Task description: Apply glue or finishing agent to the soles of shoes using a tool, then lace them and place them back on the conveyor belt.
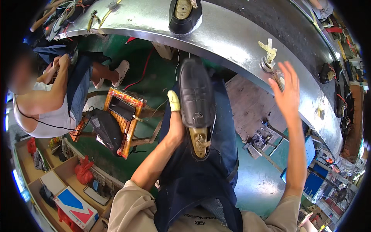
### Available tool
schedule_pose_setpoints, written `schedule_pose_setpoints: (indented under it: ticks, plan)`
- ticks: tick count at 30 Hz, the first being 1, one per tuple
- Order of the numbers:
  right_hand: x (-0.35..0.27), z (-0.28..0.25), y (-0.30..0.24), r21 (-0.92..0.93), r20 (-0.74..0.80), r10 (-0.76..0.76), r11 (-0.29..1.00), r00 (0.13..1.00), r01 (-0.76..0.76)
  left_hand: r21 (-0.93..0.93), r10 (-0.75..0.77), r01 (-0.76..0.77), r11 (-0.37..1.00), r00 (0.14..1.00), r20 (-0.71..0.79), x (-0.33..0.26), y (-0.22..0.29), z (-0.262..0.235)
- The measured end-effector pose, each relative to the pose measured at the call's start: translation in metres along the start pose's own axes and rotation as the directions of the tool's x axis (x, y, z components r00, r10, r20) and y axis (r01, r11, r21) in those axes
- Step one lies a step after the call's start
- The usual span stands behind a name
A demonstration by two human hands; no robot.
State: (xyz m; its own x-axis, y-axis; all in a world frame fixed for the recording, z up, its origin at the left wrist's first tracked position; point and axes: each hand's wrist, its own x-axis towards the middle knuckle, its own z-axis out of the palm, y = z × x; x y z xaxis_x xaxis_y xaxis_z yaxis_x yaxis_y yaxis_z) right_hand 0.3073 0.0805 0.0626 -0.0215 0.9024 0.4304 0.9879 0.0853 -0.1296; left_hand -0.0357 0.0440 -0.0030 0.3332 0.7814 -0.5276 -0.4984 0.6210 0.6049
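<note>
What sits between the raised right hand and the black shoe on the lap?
In the head view, nothing solid bridges them: between the right hand and the black shoe only the dark apron and a wooden board below show.

One camera sits on the person's head and looks straight down, close over the lap and both arms. The shiny metal table (pixel 232 34) curves across the top, and the green floor (pixel 255 185) lies far below.

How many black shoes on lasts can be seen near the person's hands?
2: one black leather shoe lies on the lap, touched by the left hand; another black shoe stands on the metal conveyor. Others farther right look unclear.
</note>
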Motion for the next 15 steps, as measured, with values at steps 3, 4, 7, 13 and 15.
schedule_pose_setpoints:
  ticks: [3,4,7,13,15]
  plan:
    - [-0.012,0.011,0.044,-0.105,0.041,0.031,0.994,0.999,-0.026,0.002,0.188,-0.190,0.982,0.975,0.118,0.016,0.019,0.012]
    - [-0.013,0.010,0.046,-0.107,0.067,-0.019,0.994,0.998,0.026,0.193,0.444,-0.591,0.783,0.750,0.490,0.024,0.035,0.012]
    - [-0.017,0.012,0.046,-0.096,0.064,0.000,0.995,0.998,0.006,0.411,0.494,-0.439,0.799,0.869,-0.033,0.055,0.008,0.022]
    - [-0.026,-0.020,-0.031,0.494,0.482,0.507,0.517,0.715,-0.699,0.543,0.230,-0.243,0.804,0.969,0.093,0.063,-0.035,-0.012]
    - [-0.039,-0.015,-0.068,0.463,0.546,0.415,0.574,0.728,-0.675,0.720,0.300,-0.352,0.598,0.932,0.206,0.062,-0.023,-0.013]
